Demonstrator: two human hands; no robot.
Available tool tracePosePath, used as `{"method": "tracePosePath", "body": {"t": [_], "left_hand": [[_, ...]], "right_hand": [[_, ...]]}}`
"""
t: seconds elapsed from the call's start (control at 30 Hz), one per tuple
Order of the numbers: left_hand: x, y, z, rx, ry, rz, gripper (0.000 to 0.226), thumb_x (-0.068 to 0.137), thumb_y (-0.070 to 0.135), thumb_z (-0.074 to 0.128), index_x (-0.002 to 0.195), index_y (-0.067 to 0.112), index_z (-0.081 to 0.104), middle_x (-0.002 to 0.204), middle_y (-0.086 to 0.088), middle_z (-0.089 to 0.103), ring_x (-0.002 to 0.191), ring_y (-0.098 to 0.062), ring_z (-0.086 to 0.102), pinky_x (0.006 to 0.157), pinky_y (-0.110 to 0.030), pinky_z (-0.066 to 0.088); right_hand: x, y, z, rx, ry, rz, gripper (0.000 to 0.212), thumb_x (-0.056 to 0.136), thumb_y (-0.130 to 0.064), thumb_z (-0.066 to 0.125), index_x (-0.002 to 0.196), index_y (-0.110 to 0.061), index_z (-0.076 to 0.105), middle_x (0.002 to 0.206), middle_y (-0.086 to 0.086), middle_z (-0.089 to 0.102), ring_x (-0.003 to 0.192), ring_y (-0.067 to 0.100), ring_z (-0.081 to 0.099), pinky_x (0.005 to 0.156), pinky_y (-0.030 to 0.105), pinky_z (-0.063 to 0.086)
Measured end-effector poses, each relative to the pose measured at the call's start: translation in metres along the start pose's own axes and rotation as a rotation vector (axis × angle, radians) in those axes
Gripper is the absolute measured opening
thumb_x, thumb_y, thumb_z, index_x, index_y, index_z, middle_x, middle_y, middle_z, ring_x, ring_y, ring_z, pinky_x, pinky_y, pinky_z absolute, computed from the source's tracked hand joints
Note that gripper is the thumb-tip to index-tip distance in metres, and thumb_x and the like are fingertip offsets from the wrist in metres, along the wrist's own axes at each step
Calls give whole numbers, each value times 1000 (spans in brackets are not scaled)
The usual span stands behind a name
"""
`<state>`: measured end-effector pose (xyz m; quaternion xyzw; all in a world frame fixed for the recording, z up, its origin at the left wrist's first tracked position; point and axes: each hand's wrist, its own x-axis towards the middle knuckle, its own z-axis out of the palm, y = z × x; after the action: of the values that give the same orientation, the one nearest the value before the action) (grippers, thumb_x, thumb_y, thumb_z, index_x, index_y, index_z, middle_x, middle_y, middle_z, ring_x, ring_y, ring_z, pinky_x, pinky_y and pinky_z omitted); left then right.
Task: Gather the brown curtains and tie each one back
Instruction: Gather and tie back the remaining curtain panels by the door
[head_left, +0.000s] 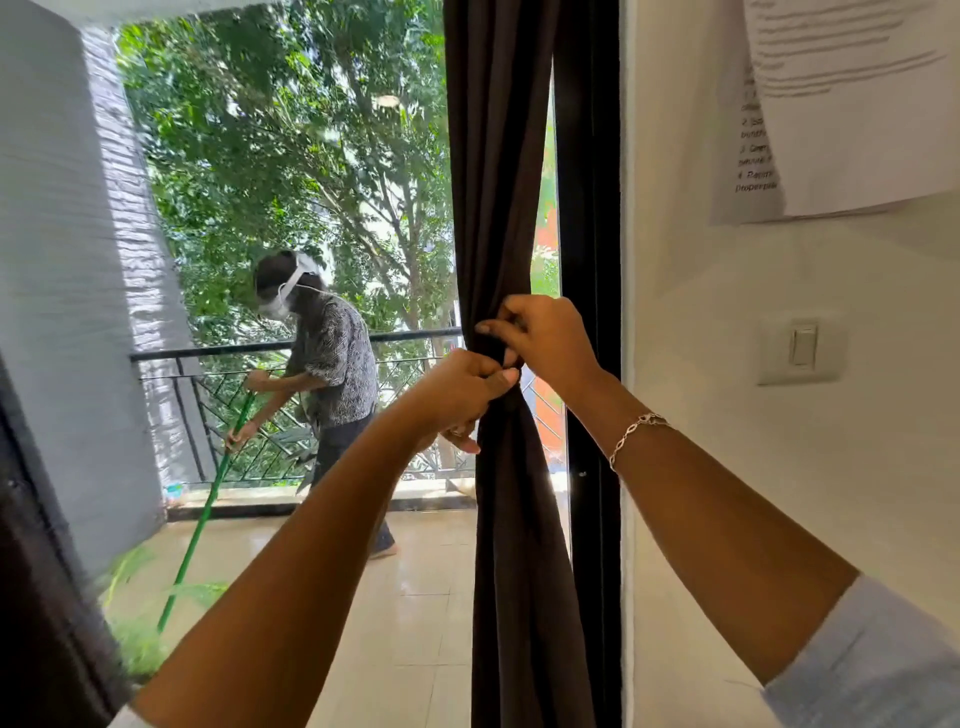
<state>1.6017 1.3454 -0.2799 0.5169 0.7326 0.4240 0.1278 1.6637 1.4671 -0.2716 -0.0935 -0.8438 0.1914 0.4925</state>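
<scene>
Arms outstretched; left hand (457, 395) beside right hand (550, 343), fingers (491, 328) curled round curtain (519, 519)

brown curtain (506, 208) gathered beside door frame (592, 208), left hand (462, 397) and right hand (545, 340) gripping its cinched middle, balcony railing (208, 351) behind

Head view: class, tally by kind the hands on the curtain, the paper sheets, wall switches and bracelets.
Hands on the brown curtain: 2, left hand, right hand
Paper sheets: 2
Wall switch: 1
Bracelet: 1
Total: 6
</scene>
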Motion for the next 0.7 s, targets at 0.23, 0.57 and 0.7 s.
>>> {"method": "tracePosePath", "body": {"t": [0.23, 0.57, 0.7], "left_hand": [[1, -5, 4, -87, -7, -106, 26, 99, 25, 40, 76, 18, 49, 50, -1, 29, 27, -4, 23, 38, -20, 48], [11, 2, 20, -85, 57, -121, 27, 99, 27, 38, 85, 8, 51, 49, -3, 33, 25, -10, 40, 43, -24, 48], [12, -2, 22, -98, 47, -103, 27, 99, 26, 38, 84, 9, 52, 47, -2, 34, 27, -11, 40, 43, -21, 48]], "right_hand": [[-27, 4, 0, 115, -37, -2, 16, 95, -7, 46, 96, 5, 58, 78, 20, 68, 76, 28, 62, 75, 35, 45], [-108, -3, 33, 357, 457, 263, 31, 78, 16, 49, 97, -6, 58, 96, 0, 57, 82, 9, 55, 74, 14, 47], [-111, 2, 35, 409, 313, 337, 29, 78, 0, 68, 101, -9, 55, 97, -4, 51, 79, 1, 54, 71, 8, 46]]}}
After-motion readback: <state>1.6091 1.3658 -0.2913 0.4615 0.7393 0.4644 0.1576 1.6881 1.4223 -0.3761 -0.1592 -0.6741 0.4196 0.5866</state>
